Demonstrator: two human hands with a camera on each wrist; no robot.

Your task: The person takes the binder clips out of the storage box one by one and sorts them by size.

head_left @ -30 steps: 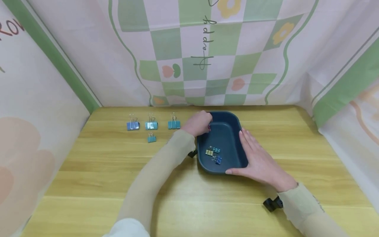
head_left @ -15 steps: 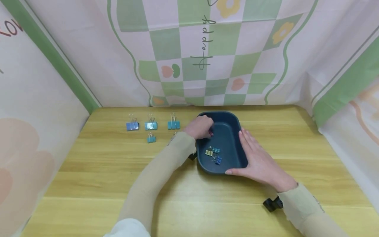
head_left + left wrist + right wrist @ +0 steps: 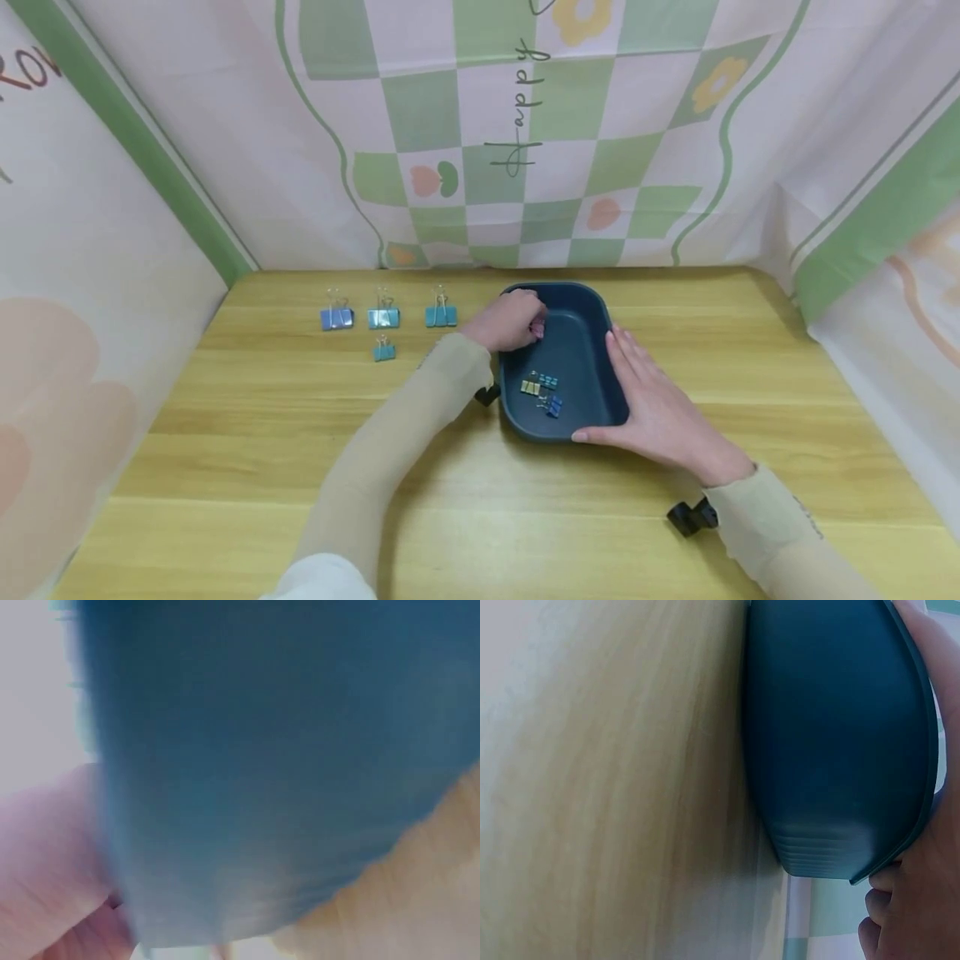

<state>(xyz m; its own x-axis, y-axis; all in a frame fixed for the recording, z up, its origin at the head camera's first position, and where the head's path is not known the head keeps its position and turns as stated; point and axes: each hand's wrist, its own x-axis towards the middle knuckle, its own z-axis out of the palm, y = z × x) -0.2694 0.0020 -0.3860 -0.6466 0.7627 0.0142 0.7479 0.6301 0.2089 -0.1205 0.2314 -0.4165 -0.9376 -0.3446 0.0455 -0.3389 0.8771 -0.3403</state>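
Tray (image 3: 579,354) holds small clips (image 3: 531,387). Left grip (image 3: 510,322) pinches a pink object (image 3: 537,331) inside it; right grip (image 3: 658,408), spread wide, touches its edge.

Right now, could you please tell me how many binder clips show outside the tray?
4: a purplish clip, light-blue clip and large teal clip in a row; a small teal clip in front of the middle one. The left arm may hide more.

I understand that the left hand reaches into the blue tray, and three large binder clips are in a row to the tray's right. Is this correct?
Not quite: in the head view, the three large binder clips are left of the tray, not right. The left hand does reach into it.
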